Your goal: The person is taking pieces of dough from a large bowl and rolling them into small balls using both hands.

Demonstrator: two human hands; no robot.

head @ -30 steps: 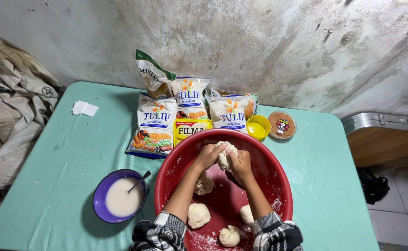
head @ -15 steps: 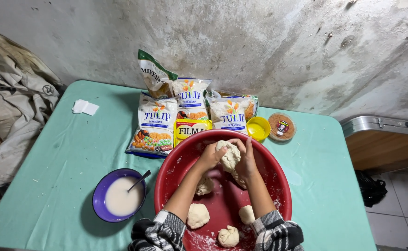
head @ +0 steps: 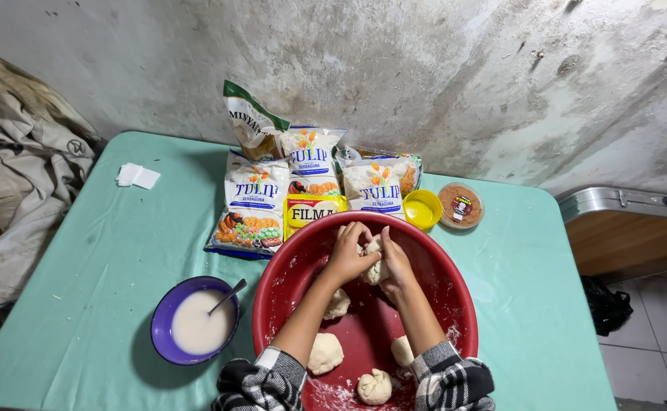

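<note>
Over a large red basin (head: 455,304) on the green table, my left hand (head: 346,251) and my right hand (head: 396,262) close together around a lump of pale dough (head: 373,268). Both hands press it from opposite sides near the basin's far wall. Several shaped dough balls lie lower in the basin: one (head: 325,353) at the left, one (head: 374,387) at the near edge, one (head: 403,351) beside my right forearm, and one (head: 339,304) partly hidden behind my left forearm. Flour dusts the basin's bottom.
A purple bowl (head: 193,322) of white liquid with a spoon stands left of the basin. Flour bags (head: 251,205), a yellow packet (head: 311,211), a yellow cup (head: 422,208) and a round tub (head: 460,205) line the wall side. Folded paper (head: 137,176) lies far left; cloth (head: 22,167) hangs off the left edge.
My hands have turned and squeezed the dough lump, shifting slightly toward me and left within the basin. The dough balls and the items on the table have not moved.
</note>
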